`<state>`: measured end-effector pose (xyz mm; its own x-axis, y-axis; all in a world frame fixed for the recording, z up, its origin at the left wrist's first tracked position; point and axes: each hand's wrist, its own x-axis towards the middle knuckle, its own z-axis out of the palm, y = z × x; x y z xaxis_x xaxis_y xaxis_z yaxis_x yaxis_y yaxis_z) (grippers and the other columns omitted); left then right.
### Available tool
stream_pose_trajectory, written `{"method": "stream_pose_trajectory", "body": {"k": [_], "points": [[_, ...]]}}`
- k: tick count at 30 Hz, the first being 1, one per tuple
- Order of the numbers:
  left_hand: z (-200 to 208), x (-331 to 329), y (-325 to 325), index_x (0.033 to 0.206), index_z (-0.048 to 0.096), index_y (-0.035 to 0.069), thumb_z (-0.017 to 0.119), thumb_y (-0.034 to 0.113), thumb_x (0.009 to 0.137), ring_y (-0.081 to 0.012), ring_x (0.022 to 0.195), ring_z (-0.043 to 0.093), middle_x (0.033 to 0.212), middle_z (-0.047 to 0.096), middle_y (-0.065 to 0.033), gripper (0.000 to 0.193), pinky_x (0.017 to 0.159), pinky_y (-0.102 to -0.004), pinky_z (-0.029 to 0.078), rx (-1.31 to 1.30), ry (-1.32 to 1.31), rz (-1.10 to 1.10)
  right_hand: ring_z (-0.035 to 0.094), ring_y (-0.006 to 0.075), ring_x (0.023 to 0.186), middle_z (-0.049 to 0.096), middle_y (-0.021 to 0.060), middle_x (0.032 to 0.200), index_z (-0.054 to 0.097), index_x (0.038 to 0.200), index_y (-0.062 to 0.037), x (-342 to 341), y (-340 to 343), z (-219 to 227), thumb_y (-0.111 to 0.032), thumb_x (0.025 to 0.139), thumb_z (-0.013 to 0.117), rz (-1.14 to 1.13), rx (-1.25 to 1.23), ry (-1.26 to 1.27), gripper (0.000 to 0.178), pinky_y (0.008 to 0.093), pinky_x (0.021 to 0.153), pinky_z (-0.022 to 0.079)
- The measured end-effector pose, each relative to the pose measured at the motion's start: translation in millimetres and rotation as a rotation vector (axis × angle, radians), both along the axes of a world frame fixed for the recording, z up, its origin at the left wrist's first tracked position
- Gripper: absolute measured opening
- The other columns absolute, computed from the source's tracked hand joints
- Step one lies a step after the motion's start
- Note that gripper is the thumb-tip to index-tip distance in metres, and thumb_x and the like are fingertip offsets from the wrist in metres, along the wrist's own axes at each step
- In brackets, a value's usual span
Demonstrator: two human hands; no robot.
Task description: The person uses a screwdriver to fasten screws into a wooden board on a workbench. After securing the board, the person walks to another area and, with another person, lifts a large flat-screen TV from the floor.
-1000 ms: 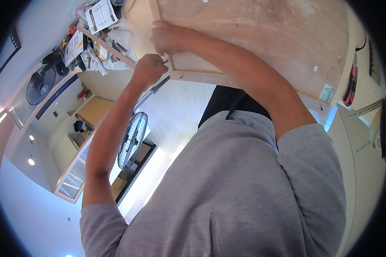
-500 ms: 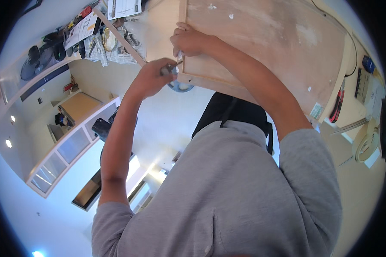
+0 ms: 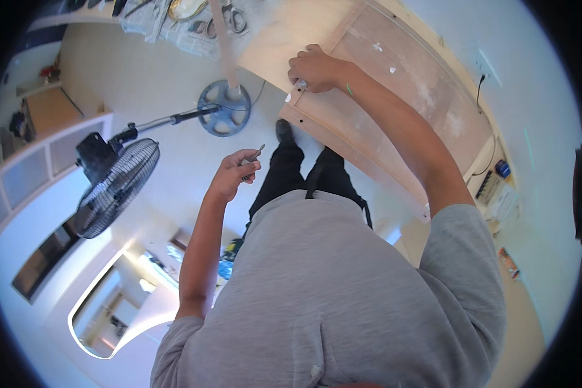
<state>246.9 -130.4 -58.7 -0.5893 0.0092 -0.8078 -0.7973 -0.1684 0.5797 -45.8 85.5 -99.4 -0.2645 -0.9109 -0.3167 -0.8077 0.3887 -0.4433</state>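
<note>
My left hand (image 3: pixel 235 176) is held in the air, away from the work, closed around a small dark metal tool. The tool's thin tip (image 3: pixel 261 149) sticks out past the fingers; its exact kind cannot be made out. My right hand (image 3: pixel 317 68) rests with curled fingers over the near-left corner of a framed wooden panel (image 3: pixel 427 90), gripping its raised border. Beneath those fingers shows a small pale, shiny thing (image 3: pixel 302 84), partly hidden. Dark round holes mark the border near this corner. White smears spot the brown sheet inside the frame.
A standing fan (image 3: pixel 119 187) leans across the left, its round base (image 3: pixel 224 108) close to the panel's corner. Scissors (image 3: pixel 235 21) and other tools lie on newspaper (image 3: pixel 168 32) at the top. A black cord (image 3: pixel 480 90) runs along the wall at right.
My left hand has drawn back from the panel's corner toward me, keeping the small tool. My right hand stays on the border. The view has turned, bringing in the fan and my legs.
</note>
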Motion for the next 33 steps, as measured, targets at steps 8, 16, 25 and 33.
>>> {"method": "stream_pose_trajectory", "body": {"k": [8,16,25,33], "points": [[-43,45,-33,0.127,0.065,0.0,0.073,0.014,0.092,-0.0097,0.067,0.056,0.09,0.066,-0.0018,0.038,0.064,-0.0262,0.047,0.07,0.002,0.247,0.059,0.0264,0.117,0.065,0.0062,0.106,0.076,0.109,-0.0171,-16,-22,22,-0.009,0.079,0.069,0.13,0.271,-0.143,0.032,0.0475,0.105,0.035],[-86,85,-56,0.128,0.063,0.002,0.071,0.016,0.094,-0.0091,0.069,0.058,0.092,0.067,-0.0022,0.037,0.064,-0.025,0.049,0.198,-0.037,0.418,0.058,0.0274,0.114,0.062,0.0061,0.111,0.071,0.11,-0.0126,-35,-38,33,-0.014,0.069,0.073,0.202,0.634,-0.235,0.041,0.0424,0.099,0.042],[-102,109,-81,0.126,0.063,0.0,0.068,0.013,0.096,-0.0095,0.067,0.057,0.091,0.066,-0.0036,0.033,0.06,-0.0247,0.046,0.23,-0.083,0.543,0.063,0.0276,0.112,0.064,0.0071,0.117,0.075,0.108,-0.0093,-49,-55,26,-0.013,0.069,0.071,0.212,0.841,-0.271,0.04,0.0401,0.09,0.052],[-117,108,-93,0.128,0.061,0.0,0.067,0.013,0.096,-0.0096,0.064,0.057,0.09,0.066,-0.0037,0.035,0.057,-0.0249,0.045,0.234,-0.147,0.582,0.066,0.0268,0.107,0.068,0.01,0.111,0.076,0.107,-0.0047,-53,-36,30,-0.004,0.068,0.074,-0.054,0.588,-0.483,0.039,0.0381,0.09,0.054]]}}
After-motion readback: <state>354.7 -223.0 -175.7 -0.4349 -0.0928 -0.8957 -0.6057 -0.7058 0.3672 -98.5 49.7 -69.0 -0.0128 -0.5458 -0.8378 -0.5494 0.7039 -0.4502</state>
